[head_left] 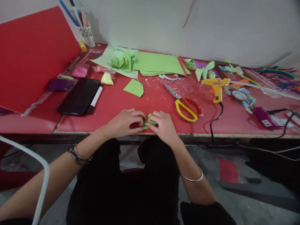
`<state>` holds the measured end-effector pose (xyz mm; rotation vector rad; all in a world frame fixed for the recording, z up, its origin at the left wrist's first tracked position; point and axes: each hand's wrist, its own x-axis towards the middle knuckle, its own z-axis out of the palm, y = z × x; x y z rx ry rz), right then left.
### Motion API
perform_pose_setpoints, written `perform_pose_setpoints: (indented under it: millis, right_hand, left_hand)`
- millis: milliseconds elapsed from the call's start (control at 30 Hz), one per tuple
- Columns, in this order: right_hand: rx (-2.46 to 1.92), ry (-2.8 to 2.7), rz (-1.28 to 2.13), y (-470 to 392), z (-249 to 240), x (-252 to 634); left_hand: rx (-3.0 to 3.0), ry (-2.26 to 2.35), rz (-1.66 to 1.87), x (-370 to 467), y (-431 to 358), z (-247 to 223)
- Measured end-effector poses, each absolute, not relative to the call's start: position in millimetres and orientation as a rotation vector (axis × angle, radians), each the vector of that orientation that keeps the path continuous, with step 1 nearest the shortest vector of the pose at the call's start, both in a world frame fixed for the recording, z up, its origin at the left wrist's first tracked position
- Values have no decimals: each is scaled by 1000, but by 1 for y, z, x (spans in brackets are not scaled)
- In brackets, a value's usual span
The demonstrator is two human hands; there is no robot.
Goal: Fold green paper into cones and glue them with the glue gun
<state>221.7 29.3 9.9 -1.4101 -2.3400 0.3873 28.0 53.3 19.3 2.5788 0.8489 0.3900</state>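
Observation:
Near the table's front edge, a small piece of green paper (150, 122) lies between my two hands, partly hidden by the fingers. My left hand (127, 122) has its curled fingertips pressed on the paper's left side. On the right side, my right hand (164, 126) pinches it between thumb and fingers. Just beyond lies a cut green paper piece (134, 87) with one rounded end. Scissors (185, 106) with one yellow and one orange-red handle rest slightly open, right of my hands.
A phone (79, 96) and a marker (95, 100) lie left. Green paper sheets (158, 63) and folded paper shapes (123, 61) are at the back. A yellow glue gun (216, 87) stands right, its black cord over the front edge. A red board (35, 56) leans at far left.

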Motion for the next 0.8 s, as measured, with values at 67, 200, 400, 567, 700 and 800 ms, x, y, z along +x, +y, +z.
perform_pose_setpoints:
  millis: [67, 200, 400, 567, 700, 800]
  right_hand:
    - [-1416, -2341, 385, 29, 10, 221]
    - [-1416, -2346, 370, 29, 11, 221]
    - [-1418, -2336, 362, 29, 10, 221]
    - [-1432, -2331, 350, 28, 10, 220]
    - [-1435, -2330, 343, 28, 10, 220]
    - [-1442, -2330, 346, 28, 10, 220]
  left_hand:
    - [2575, 855, 386, 28, 53, 20]
    - [2578, 847, 393, 28, 52, 21]
    - [2585, 812, 395, 26, 53, 20]
    - [2582, 842, 414, 28, 52, 20]
    - [2584, 852, 425, 28, 52, 18]
    - [2579, 849, 440, 28, 52, 18]
